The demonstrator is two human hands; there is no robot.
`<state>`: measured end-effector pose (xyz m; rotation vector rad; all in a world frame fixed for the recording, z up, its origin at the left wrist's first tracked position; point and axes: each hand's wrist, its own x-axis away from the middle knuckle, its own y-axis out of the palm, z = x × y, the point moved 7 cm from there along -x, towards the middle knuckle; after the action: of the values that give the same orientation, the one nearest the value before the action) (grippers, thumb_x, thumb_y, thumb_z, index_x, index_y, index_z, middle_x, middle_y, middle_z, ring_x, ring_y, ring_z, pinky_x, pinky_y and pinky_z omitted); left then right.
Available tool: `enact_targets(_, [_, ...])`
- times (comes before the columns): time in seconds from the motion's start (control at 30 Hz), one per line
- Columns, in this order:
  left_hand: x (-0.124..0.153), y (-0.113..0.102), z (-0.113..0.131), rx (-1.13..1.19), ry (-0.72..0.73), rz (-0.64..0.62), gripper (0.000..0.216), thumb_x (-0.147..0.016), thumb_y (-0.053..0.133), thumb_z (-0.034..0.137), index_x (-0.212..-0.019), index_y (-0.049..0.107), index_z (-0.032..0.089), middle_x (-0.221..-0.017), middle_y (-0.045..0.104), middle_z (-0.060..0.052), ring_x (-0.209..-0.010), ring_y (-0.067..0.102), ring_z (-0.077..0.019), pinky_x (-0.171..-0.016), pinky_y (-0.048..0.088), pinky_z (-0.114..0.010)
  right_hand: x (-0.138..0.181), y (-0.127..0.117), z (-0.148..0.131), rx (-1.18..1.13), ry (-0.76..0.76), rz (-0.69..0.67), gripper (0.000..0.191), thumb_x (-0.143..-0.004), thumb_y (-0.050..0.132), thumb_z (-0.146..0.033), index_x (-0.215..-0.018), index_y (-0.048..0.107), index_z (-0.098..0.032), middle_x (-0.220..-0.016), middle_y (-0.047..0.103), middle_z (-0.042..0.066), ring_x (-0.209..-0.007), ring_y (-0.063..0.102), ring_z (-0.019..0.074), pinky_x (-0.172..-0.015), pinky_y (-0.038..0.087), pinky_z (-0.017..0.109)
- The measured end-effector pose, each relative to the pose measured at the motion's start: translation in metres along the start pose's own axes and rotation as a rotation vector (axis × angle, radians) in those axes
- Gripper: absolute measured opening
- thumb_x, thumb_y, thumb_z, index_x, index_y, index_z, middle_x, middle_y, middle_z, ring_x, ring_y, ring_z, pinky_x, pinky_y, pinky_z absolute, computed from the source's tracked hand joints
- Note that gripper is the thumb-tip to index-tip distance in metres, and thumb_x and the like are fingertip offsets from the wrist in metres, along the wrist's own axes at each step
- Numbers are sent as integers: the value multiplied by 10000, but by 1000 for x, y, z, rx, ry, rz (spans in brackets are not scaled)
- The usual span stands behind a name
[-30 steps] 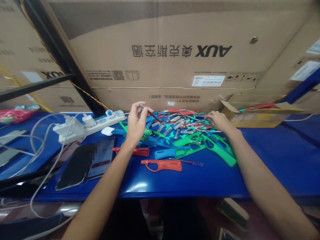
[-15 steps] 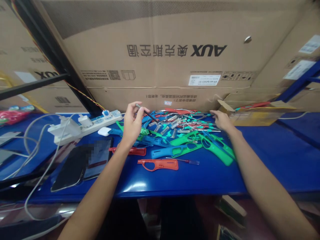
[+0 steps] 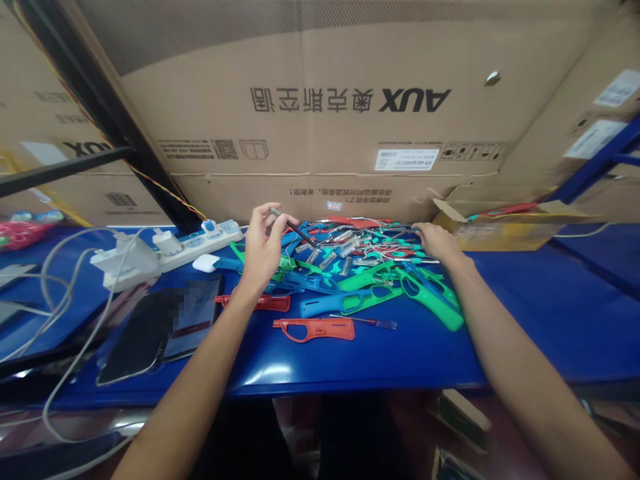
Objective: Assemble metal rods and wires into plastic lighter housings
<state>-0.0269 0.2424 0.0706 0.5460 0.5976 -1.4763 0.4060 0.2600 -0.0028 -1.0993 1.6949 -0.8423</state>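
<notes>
Left hand [image 3: 265, 243] hovering at left end of pile [image 3: 345, 250], pinching dark rod [image 3: 302, 233] between thumb and fingers; dark rod slanting down from hand toward pile. Right hand [image 3: 440, 243] bending fingers at pile's right end; cannot tell if gripping. Orange shell [image 3: 330, 328] lying before pile.

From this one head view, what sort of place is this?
Probably a small assembly workbench, maybe in a storeroom: loose coloured plastic shells and a screwdriver on a blue tabletop, with a big printed carton behind.
</notes>
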Motion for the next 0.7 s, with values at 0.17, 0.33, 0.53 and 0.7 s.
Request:
enact_targets(0.17, [0, 0, 0, 5, -12, 6, 175, -958, 592, 248, -1108, 509, 210, -835, 735, -29, -970, 748, -198, -923, 564, -365, -1, -17, -20, -311, -20, 127, 395, -1047, 317, -402, -1307, 520, -184, -1161, 717, 181, -916, 757, 271, -847, 602, 447])
enact_targets(0.33, [2, 6, 1, 23, -46, -50, 138, -956, 602, 252, -1077, 541, 222, -843, 743, -26, -957, 750, -199, -959, 563, -379, 14, -39, -65, -598, -145, 187, 412, -1065, 242, -543, -1343, 435, -309, -1186, 710, 72, -876, 771, 184, -795, 631, 364])
enact_targets(0.53, [18, 32, 9, -39, -24, -277, 224, -1001, 557, 287, -1194, 635, 203, -809, 729, -11, -767, 705, -164, -808, 580, -335, 75, -65, -158, -479, -559, 313, 249, -1007, 578, -336, -1239, 661, -300, -1252, 681, 69, -1148, 682, 232, -1010, 568, 441])
enact_targets(0.7, [37, 57, 15, -137, 20, -474, 220, -992, 601, 299, -1167, 708, 220, -956, 772, -41, -830, 715, -182, -796, 588, -340, 98, -58, -188, -362, -644, 349, 341, -1003, 572, -220, -1317, 635, -340, -1265, 646, 66, -1173, 650, 242, -1022, 556, 490])
